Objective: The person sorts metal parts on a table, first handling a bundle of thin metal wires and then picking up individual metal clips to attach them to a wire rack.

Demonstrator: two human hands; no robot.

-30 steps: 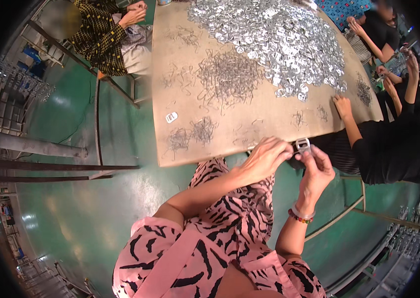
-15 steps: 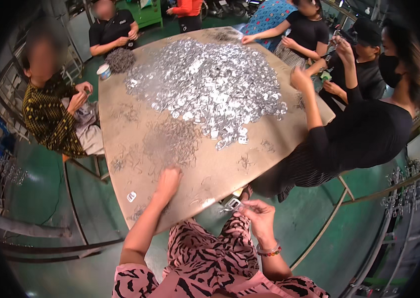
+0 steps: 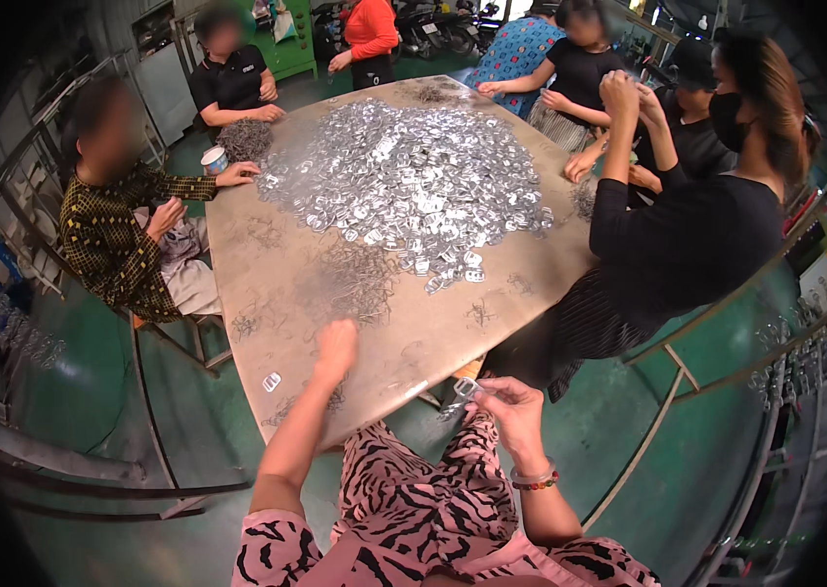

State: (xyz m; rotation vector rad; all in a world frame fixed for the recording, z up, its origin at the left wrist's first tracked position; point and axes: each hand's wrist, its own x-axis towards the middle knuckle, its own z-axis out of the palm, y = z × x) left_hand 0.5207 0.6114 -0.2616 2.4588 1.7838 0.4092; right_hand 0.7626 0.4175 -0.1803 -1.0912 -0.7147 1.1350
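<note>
My right hand (image 3: 516, 416) is closed in a pinch on a small silver metal buckle (image 3: 466, 387), held just off the table's near edge. Below the buckle hang more small metal pieces, too blurred to tell apart. My left hand (image 3: 338, 344) is over the table with its fingers curled, at the near edge of a loose heap of thin wire hooks (image 3: 360, 279). Whatever those fingers hold is hidden by the back of the hand. One silver buckle (image 3: 272, 382) lies alone to the left of my left forearm.
A large pile of silver buckles (image 3: 413, 176) covers the middle of the brown table (image 3: 433, 323). At the far left stand a dark wire heap (image 3: 245, 140) and a white-and-blue tub (image 3: 215, 159). Several people work around the table, one close on my right (image 3: 688, 235).
My left hand has shifted slightly away from me; my right still holds the buckle. The person at left has reached a hand to the table, and the person at right has raised both hands together.
</note>
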